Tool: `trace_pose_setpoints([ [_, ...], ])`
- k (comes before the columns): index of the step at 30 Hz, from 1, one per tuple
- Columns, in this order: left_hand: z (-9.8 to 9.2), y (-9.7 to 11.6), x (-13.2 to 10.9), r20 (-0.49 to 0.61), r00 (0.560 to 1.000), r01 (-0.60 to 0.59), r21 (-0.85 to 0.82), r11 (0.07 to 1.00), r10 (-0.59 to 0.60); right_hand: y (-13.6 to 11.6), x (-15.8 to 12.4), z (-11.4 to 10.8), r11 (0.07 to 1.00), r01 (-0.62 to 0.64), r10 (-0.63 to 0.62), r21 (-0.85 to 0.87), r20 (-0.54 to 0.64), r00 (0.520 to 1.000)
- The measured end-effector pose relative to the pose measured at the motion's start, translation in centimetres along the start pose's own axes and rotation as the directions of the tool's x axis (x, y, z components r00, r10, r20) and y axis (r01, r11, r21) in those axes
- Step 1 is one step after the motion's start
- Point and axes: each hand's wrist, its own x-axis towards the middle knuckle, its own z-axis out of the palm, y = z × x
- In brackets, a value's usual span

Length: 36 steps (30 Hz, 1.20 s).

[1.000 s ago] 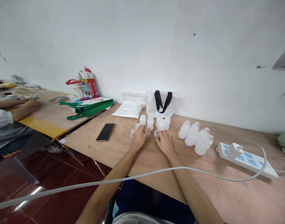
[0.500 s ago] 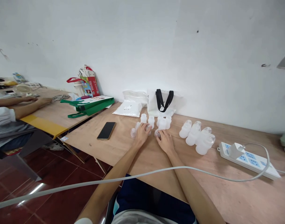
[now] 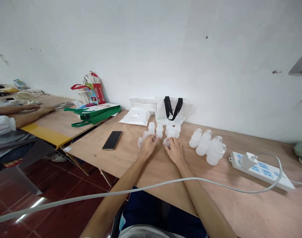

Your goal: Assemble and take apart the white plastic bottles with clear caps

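Near the far edge of the table [image 3: 131, 162], a small clear cap [image 3: 166, 142] is pinched in the curled fingers of the right hand [image 3: 175, 151], and a second cap [image 3: 156, 138] is held under the closed fingertips of the left hand [image 3: 148, 147]. Small white bottles [image 3: 159, 130] are stood just behind; larger bottles [image 3: 210, 147], a phone [image 3: 112, 140] and a power strip [image 3: 262, 168] are spread alongside.

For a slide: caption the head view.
Left hand and right hand rest among small white bottles on a wooden table.
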Motion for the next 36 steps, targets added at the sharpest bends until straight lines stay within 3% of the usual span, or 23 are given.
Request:
trace_pose_setpoints([
  [8,-0.4,0.6,0.0,-0.018,1.0,-0.003,-0.021,1.0,0.002,0.1,-0.1,-2.5,0.996,-0.025,0.046,0.09,-0.231,0.972],
  [14,-0.8,1.5,-0.6,-0.25,0.968,-0.025,-0.07,0.997,0.007,1.8,1.2,-6.2,0.98,-0.148,0.094,-0.132,-0.351,0.932],
  [16,-1.0,1.9,-1.0,-0.281,0.96,-0.026,-0.087,0.996,0.001,2.8,1.9,-7.6,0.961,-0.172,0.082,-0.219,-0.367,0.927],
  [19,-1.2,2.5,-1.6,-0.26,0.965,-0.065,-0.12,0.991,0.031,4.9,3.1,-9.3,0.923,-0.142,0.029,-0.359,-0.303,0.953],
  [22,-1.2,3.0,-2.1,-0.211,0.974,-0.106,-0.134,0.985,0.076,6.9,4.2,-10.3,0.864,-0.161,0.064,-0.477,-0.213,0.975],
  [27,-1.2,3.6,-2.5,-0.162,0.976,-0.168,-0.142,0.975,0.145,7.8,5.3,-10.3,0.793,-0.023,0.067,-0.609,0.049,0.997],
  [32,-0.7,3.5,-2.6,-0.159,0.957,-0.259,-0.099,0.961,0.242,6.0,6.2,-10.1,0.85,0.081,0.018,-0.52,0.184,0.983],
  [36,-0.5,3.4,-2.7,-0.135,0.96,-0.258,-0.101,0.961,0.244,3.3,5.6,-10.9,0.959,0.084,-0.07,-0.269,0.058,0.996],
])
